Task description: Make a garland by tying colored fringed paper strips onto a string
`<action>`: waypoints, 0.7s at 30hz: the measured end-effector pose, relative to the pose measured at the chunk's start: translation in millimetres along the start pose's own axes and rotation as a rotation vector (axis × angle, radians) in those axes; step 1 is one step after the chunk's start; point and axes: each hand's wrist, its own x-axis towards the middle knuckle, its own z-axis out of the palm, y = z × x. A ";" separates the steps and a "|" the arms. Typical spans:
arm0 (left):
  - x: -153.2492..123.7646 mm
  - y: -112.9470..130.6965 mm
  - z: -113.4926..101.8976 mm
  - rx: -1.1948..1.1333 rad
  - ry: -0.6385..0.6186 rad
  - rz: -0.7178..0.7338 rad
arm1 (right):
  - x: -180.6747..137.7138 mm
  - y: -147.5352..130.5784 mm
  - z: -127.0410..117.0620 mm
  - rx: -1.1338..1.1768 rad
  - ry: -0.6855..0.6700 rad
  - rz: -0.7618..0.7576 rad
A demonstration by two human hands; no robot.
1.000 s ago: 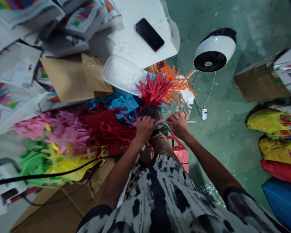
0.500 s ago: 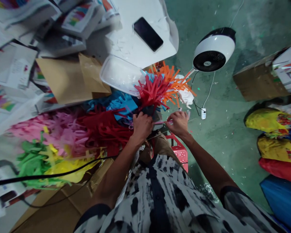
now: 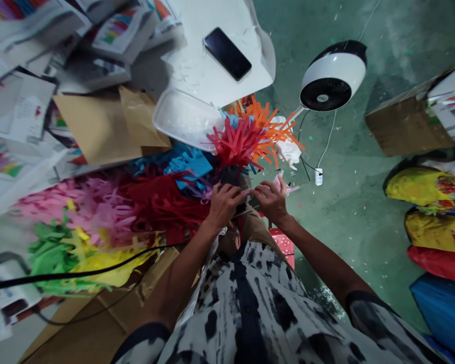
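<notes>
My left hand [image 3: 223, 203] and my right hand [image 3: 271, 199] meet over my lap, fingers pinched on a thin pale pink paper strip [image 3: 284, 188] that runs between them. Just beyond the hands a bunch of red cut-paper fringe [image 3: 238, 142] fans upward, with orange fringe [image 3: 272, 126] behind it. A pile of dark red [image 3: 163, 199], pink [image 3: 87, 202], blue [image 3: 189, 163], green and yellow fringed paper lies to the left of my left hand.
A black phone [image 3: 227, 53] lies on a white surface [image 3: 197, 71] beside a clear plastic tray [image 3: 184, 119]. A white desk fan [image 3: 331, 76] stands on the green floor with a cable and switch [image 3: 318, 177]. Brown envelopes [image 3: 98, 126], printed sheets, a red stool [image 3: 284, 242], coloured bags [image 3: 428, 189].
My right hand has moved left toward my left hand, so the two now nearly touch. The pink strip between them is shorter.
</notes>
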 end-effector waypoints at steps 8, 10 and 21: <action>-4.2 9.9 9.1 0.040 0.076 -0.002 | 10.3 1.8 7.0 -0.066 0.026 -0.142; -0.7 9.1 12.1 0.052 0.060 -0.011 | 13.6 4.0 5.3 -0.084 0.025 -0.185; 5.3 -1.8 20.6 -0.010 0.067 0.028 | 18.0 8.2 5.5 -0.079 -0.003 -0.275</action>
